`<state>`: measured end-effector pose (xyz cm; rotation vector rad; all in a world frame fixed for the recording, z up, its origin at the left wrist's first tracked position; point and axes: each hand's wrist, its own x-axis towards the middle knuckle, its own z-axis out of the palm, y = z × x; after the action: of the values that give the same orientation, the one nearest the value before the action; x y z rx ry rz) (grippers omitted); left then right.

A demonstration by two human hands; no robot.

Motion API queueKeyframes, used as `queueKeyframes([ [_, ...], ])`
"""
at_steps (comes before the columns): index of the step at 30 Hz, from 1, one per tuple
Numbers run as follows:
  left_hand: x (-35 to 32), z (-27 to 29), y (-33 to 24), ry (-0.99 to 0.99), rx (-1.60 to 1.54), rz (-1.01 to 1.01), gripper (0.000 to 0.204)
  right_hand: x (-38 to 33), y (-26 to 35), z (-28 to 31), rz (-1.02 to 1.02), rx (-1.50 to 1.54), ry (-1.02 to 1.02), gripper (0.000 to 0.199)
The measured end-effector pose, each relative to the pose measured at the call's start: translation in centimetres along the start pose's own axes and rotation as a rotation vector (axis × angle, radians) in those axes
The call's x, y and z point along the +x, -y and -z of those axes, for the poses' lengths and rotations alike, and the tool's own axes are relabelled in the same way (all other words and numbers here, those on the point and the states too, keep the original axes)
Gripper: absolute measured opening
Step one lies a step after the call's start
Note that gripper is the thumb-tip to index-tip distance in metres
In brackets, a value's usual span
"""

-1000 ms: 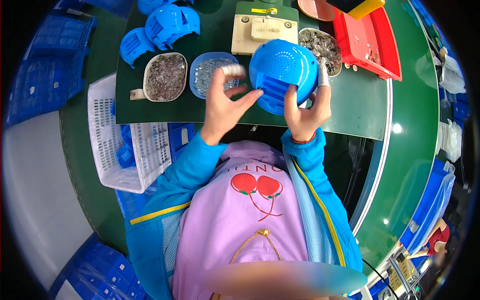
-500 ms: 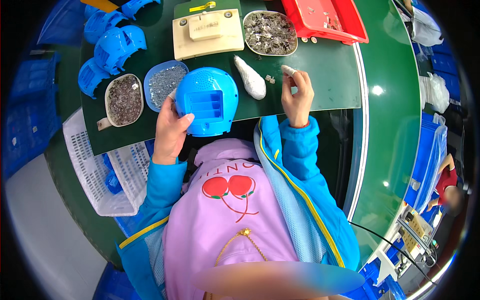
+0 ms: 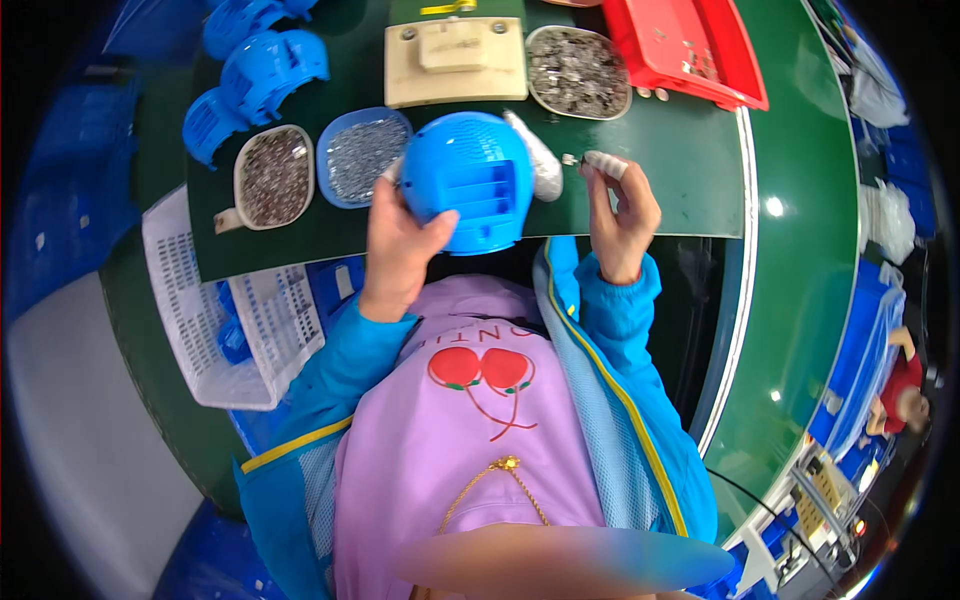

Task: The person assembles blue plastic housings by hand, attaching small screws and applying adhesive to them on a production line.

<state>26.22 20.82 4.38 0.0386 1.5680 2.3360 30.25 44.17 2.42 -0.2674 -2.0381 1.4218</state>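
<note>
Round shell (image 3: 468,180): blue plastic, smooth, slight sheen.
Desk (image 3: 690,175): green mat, matt; its outer rim glossy green.
Tray at the far right edge (image 3: 690,45): red plastic, glossy.
Block at the far edge (image 3: 456,62): cream plastic, dull.
Three dishes' contents (image 3: 272,172): small metal parts, glinting grey.
Basket off the left edge (image 3: 190,300): white perforated plastic.
Sleeves (image 3: 615,310): blue cloth, matt.
</note>
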Motion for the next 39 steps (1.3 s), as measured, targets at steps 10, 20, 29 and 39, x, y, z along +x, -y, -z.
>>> queueKeyframes([
  [10,-0.5,-1.8,-0.4,-0.007,0.126,-0.179,0.082,-0.2,5.9,-3.4,0.337,-0.275,0.096,0.024],
  [20,-0.6,-2.0,-0.3,-0.023,0.183,-0.226,0.083,-0.8,5.9,-3.7,0.433,-0.516,0.130,0.023],
  [29,-0.5,-1.8,-0.5,-0.023,0.122,-0.093,0.080,-3.0,7.1,-3.0,0.467,-0.749,0.256,0.040],
  [39,-0.3,-0.7,-0.9,-0.076,-0.088,-0.009,0.073,-1.4,5.2,-3.3,0.218,0.027,0.022,0.059],
])
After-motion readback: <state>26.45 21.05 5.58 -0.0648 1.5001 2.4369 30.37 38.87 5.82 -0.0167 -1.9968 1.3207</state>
